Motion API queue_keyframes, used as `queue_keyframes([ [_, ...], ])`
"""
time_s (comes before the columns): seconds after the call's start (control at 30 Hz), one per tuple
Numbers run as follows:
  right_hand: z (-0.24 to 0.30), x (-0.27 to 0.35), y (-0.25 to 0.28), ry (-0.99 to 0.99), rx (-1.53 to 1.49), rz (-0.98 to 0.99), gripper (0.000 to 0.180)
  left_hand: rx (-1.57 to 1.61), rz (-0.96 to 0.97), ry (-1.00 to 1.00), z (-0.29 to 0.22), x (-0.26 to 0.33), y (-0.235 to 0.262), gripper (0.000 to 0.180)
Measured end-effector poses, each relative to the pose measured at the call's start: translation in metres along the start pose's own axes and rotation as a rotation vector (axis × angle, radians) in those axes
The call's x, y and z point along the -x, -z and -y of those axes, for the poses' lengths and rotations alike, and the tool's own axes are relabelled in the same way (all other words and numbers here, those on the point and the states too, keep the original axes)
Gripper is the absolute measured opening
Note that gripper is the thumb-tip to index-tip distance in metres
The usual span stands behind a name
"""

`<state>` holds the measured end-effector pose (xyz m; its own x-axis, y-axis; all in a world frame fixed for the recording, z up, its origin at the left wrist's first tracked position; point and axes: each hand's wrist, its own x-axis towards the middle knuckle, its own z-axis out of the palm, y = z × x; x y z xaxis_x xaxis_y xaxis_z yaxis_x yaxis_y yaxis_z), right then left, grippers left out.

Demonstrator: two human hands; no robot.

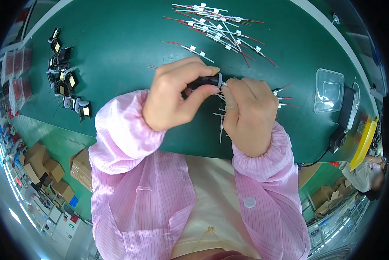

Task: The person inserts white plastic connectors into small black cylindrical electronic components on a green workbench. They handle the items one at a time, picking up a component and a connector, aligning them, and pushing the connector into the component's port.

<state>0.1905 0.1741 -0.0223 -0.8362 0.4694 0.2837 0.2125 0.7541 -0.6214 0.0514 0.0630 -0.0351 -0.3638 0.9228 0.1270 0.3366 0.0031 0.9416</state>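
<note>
Over the middle of the green table [125, 47], my left hand [175, 93] is wrapped round a small black cylindrical part [207, 81] with a pale grey ring at its right end. My right hand [253, 110] pinches a thin white piece [224, 84] at that ringed end; its far end is hidden by my fingers. A beige bandage [230, 99] is wound round one right finger. Beneath and beside my right hand lie several thin white sticks with red wires [285, 104], partly covered by the hand.
A pile of white sticks with red wires and white tabs [220, 32] lies at the far side. Several black parts with pale faces [63, 82] stand in a row at left. At right are a clear plastic box [328, 91] and a black device with a cable [344, 115].
</note>
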Motion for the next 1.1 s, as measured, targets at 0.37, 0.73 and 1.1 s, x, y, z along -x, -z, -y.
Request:
queue_keyframes([
  [0.37,0.007,0.001,0.01,-0.061,-0.253,-0.022,0.013,0.096,0.115,-0.121,-0.003,-0.004,0.025,0.03],
  [0.73,-0.007,-0.005,-0.025,0.205,0.205,0.014,0.041,0.574,-0.164,-0.015,0.054,-0.069,0.14,0.046],
  [1.1,-0.012,-0.001,-0.045,0.283,0.354,0.028,0.03,-0.137,-0.535,-0.27,-0.056,0.008,0.152,0.036],
])
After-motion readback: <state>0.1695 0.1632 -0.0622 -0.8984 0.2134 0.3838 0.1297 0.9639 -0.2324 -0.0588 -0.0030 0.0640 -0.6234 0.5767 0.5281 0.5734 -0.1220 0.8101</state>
